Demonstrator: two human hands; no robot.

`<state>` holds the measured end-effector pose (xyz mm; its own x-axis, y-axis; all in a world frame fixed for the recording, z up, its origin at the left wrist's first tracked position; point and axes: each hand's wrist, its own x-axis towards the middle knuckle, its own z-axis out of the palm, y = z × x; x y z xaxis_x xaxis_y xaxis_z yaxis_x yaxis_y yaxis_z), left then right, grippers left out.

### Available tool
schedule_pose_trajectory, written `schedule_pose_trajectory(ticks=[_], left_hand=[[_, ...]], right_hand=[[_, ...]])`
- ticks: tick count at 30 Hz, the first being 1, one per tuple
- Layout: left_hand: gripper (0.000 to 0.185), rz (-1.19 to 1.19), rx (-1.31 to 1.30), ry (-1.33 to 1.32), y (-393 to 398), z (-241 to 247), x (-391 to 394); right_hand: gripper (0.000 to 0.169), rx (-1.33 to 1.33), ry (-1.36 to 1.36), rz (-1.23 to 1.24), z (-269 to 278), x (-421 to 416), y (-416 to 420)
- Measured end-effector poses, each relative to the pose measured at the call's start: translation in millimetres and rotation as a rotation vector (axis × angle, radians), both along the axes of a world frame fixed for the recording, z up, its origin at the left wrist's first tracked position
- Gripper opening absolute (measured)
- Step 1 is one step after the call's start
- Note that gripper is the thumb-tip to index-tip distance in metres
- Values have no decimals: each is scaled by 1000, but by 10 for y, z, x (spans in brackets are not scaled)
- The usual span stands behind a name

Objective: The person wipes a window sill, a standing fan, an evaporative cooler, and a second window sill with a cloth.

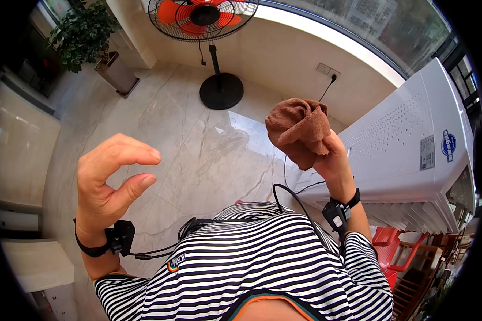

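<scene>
My right hand (334,160) grips a bunched brown cloth (299,130), raised in front of me at the right. The cloth hides most of its fingers. My left hand (114,176) is held up at the left with nothing in it; thumb and fingers curve toward each other with a gap between them. Each wrist wears a black strap with a small device, and black cables (156,253) run from these across my striped shirt. Nearest to the cloth is a tall white appliance with a perforated panel (389,124), standing at my right.
A pedestal fan (221,90) with orange blades stands by the wall ahead. Left of it is a potted plant (118,74). A plug sits in a wall outlet (328,71) under the window ledge. Red plastic chairs (387,244) stand behind the appliance. Cables trail near the marble-look floor (176,132).
</scene>
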<state>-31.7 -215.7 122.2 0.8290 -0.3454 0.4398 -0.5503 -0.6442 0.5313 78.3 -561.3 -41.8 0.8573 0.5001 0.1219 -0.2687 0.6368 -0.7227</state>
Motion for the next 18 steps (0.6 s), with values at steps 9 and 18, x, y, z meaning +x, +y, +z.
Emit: schedule_pose_trajectory(ticks=[9, 18], left_hand=[[15, 380, -145, 172, 941, -370, -414], [13, 747, -299, 242, 1568, -579, -638]], right_hand=[[26, -476, 31, 272, -905, 969, 1000], [21, -1371, -640, 187, -2160, 1745, 1652]])
